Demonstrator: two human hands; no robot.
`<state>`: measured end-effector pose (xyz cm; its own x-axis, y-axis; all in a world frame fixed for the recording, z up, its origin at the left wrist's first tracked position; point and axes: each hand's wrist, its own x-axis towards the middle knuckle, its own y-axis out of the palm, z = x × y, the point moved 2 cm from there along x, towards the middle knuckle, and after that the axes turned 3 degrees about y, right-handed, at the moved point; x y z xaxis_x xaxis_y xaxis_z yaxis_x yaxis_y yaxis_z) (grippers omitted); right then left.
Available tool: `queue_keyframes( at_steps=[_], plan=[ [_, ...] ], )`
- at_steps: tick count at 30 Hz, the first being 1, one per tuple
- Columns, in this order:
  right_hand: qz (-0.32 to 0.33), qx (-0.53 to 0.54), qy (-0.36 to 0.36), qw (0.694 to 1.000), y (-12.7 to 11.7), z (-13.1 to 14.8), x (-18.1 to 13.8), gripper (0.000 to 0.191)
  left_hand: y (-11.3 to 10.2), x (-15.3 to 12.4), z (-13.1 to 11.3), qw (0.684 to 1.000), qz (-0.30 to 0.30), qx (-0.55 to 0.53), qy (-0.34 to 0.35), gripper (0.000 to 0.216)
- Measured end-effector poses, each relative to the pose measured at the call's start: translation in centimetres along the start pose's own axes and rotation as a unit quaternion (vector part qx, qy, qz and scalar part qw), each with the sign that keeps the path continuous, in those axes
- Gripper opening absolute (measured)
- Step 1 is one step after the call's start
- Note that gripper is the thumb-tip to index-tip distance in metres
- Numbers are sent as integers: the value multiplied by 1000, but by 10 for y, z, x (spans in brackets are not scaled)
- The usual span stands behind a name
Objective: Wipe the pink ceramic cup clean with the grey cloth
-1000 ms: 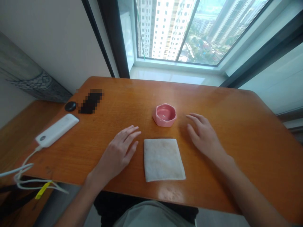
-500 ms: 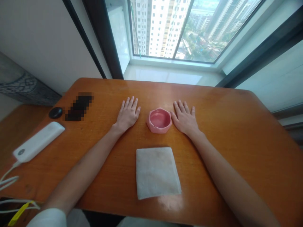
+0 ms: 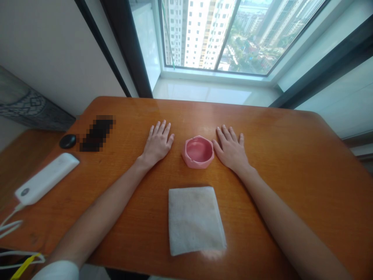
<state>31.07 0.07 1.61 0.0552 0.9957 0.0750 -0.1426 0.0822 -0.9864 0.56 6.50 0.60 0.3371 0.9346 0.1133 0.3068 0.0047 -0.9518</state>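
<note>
Your left hand (image 3: pixel 158 140) lies palm down on the glossy orange-brown wooden counter (image 3: pixel 297 163), its fingers spread and pointing toward the window (image 3: pixel 215 35), with nothing in its grasp. Your right hand (image 3: pixel 231 149) lies palm down as well, fingers fanned out and likewise holding nothing. Between the two sits the pink, angular-sided ashtray-like bowl (image 3: pixel 198 163), upright and nearer your right hand; your right thumb comes right beside its rim, and you cannot tell from this view whether they touch. On your side of the bowl, apart from it, you have the off-white folded square cloth (image 3: pixel 196 221), lying flat between your forearms near the counter's front edge. Over to your left, well apart from the bowl, are the long white rounded-corner plastic device (image 3: pixel 48 179) with a pale cable (image 3: pixel 10 216) at its near end, the small black oval object (image 3: pixel 67 141), and a dark pixelated patch (image 3: pixel 96 134) that hides whatever lies there.
</note>
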Motion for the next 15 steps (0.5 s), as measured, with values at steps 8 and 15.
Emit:
queue_keyframes(
  at_steps=[8,15],
  plan=[
    [6,18,6,1000,0,-1,1,73,-3,0,-2,1000,6,7,-2,69],
    [-170,157,-180,956,-21,17,-22,65,-4,0,-5,1000,11,27,-4,69]
  ],
)
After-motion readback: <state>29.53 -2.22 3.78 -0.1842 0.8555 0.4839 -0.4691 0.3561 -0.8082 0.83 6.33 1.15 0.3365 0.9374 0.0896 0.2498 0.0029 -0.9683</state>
